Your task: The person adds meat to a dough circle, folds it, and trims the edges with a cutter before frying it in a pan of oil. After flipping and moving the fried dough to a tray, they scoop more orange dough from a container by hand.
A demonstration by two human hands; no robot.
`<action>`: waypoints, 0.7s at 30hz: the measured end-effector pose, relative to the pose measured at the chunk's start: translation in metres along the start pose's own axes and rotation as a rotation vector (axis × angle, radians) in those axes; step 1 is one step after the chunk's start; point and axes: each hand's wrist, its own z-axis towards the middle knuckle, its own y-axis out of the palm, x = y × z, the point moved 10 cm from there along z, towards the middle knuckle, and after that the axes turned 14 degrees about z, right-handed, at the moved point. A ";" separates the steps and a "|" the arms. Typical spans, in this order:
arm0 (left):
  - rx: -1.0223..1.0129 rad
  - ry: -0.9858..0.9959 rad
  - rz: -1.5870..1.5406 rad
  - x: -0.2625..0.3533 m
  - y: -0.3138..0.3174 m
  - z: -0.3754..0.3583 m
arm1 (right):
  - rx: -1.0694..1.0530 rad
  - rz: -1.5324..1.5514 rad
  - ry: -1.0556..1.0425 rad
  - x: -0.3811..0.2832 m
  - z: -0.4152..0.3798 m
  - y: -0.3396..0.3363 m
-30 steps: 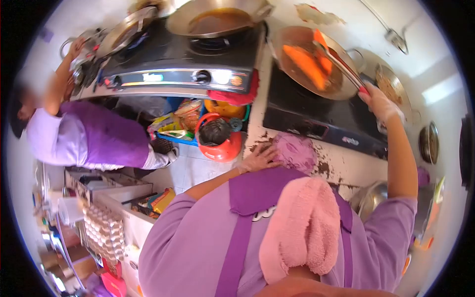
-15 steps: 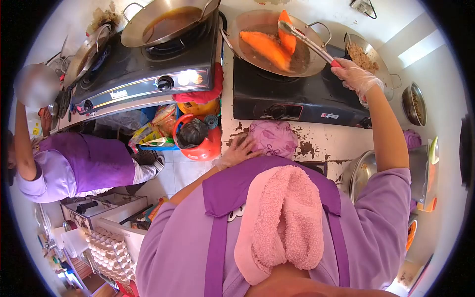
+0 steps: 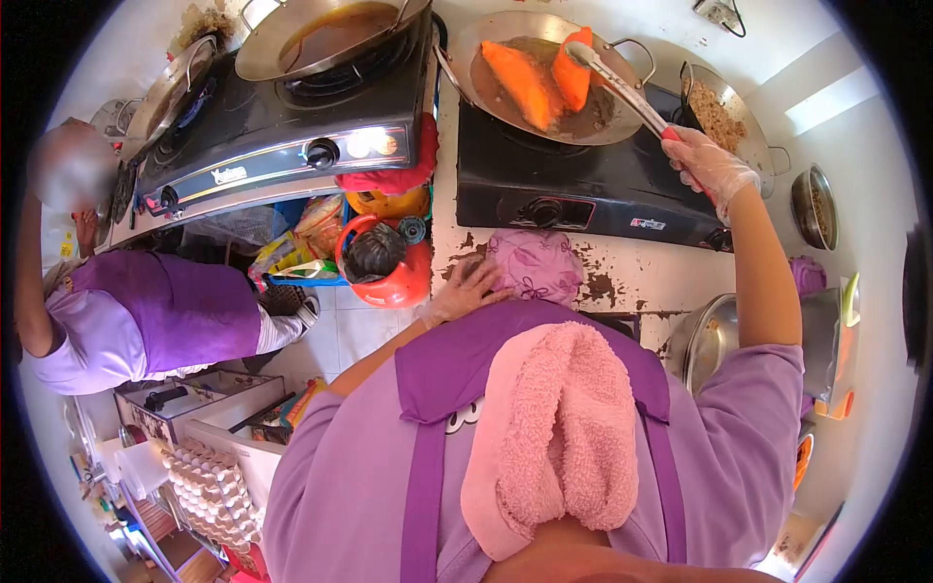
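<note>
My right hand, in a clear plastic glove, is closed round the red grip of metal tongs. The tongs' tips rest at an upright bright-orange folded pastry in a wok of hot oil. To its left lies a second orange pastry, flat in the oil. My left hand, also gloved, lies with fingers spread on the worn counter edge. Its fingertips are beside a purple patterned cloth bundle.
The wok sits on a black gas stove. A pan of browned crumbly food and a metal bowl stand to the right. Left are another stove, an oil-filled wok, an orange gas cylinder and a co-worker in purple.
My right hand and the tongs have shifted slightly right and down. The two orange pastries now lie further apart, the flat one turned a little. My left hand stays on the counter.
</note>
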 end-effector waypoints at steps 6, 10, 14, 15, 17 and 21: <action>0.000 0.006 0.002 0.002 0.009 0.000 | 0.011 0.003 0.037 0.004 0.006 -0.003; -0.002 0.012 -0.019 0.003 0.009 0.000 | 0.013 0.042 0.057 -0.004 0.007 -0.011; 0.036 -0.002 -0.029 0.002 0.009 0.000 | -0.084 -0.007 0.077 -0.005 0.017 -0.030; 0.029 0.000 -0.029 0.002 0.009 0.000 | -0.115 -0.059 0.100 -0.006 0.018 -0.033; 0.023 0.000 -0.031 0.003 0.010 0.000 | -0.148 -0.114 0.123 -0.008 0.018 -0.034; 0.093 -0.028 0.013 0.004 0.011 0.000 | -0.228 -0.156 0.124 -0.003 0.035 -0.033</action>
